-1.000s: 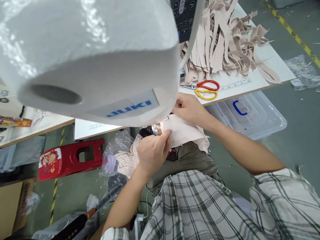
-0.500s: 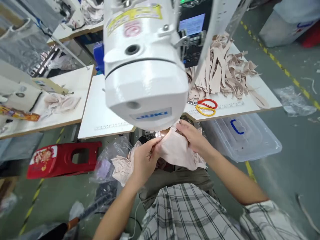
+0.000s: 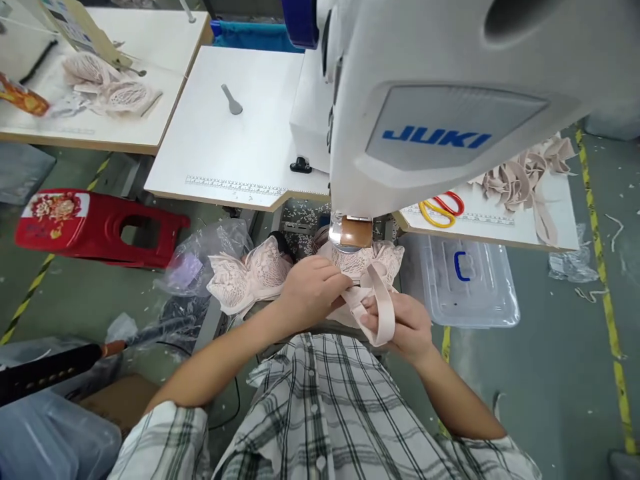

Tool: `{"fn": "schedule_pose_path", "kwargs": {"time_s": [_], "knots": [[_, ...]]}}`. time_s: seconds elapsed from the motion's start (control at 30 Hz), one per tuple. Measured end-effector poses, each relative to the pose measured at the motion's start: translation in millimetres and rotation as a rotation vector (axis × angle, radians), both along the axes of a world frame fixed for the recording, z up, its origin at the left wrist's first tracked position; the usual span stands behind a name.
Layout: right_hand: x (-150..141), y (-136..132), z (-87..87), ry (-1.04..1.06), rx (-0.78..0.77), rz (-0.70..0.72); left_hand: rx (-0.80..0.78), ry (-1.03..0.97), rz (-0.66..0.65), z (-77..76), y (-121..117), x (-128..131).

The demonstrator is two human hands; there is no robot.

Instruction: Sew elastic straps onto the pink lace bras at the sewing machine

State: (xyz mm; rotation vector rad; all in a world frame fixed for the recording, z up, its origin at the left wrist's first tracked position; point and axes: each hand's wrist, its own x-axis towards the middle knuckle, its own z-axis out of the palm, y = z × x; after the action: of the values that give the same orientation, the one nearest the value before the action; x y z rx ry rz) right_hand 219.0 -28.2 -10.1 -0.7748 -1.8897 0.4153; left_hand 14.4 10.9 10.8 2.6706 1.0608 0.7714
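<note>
Pale pink lace bra cups (image 3: 253, 275) hang to the left of my lap, and more bra lace (image 3: 363, 263) lies just below the needle area of the white JUKI sewing machine (image 3: 435, 153). In front of that lace, my left hand (image 3: 315, 293) is closed, its fingers pinching one end of a pale pink bra strap (image 3: 385, 310). My right hand (image 3: 407, 323) is also closed on the strap, which curls up in a loop over its fingers. My left fingertips are partly hidden. Whether all the lace belongs to one bra, I cannot tell.
The machine head overhangs my hands. Red-and-yellow-handled scissors (image 3: 443, 210) and a pile of fabric strips (image 3: 520, 177) lie on the right tabletop. Below it is a clear plastic box lid (image 3: 470, 293). A red stool (image 3: 100, 227) stands at left.
My view has shifted closer to the machine. The bra has come down from the needle area, and both hands have moved lower, now on the looped strap.
</note>
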Motion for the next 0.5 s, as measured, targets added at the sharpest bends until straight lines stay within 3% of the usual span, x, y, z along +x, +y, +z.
{"fn": "schedule_pose_path", "kwargs": {"time_s": [0.2,0.37,0.43,0.5], "knots": [[-1.7,4.3,-2.1,-0.052,0.194,0.000,0.117,-0.114,0.029,2.8,-0.5,-2.6],[-5.5,3.6,0.5,-0.068,0.189,0.021,0.126,-0.164,0.023,0.5,2.5,-4.7],[-1.9,5.1,-0.6,-0.083,0.174,0.056,0.030,-0.149,0.023,0.4,1.2,-5.6],[7.3,9.6,-8.7,-0.119,0.129,0.077,-0.167,-0.119,0.009,5.1,-5.4,-4.1]]}}
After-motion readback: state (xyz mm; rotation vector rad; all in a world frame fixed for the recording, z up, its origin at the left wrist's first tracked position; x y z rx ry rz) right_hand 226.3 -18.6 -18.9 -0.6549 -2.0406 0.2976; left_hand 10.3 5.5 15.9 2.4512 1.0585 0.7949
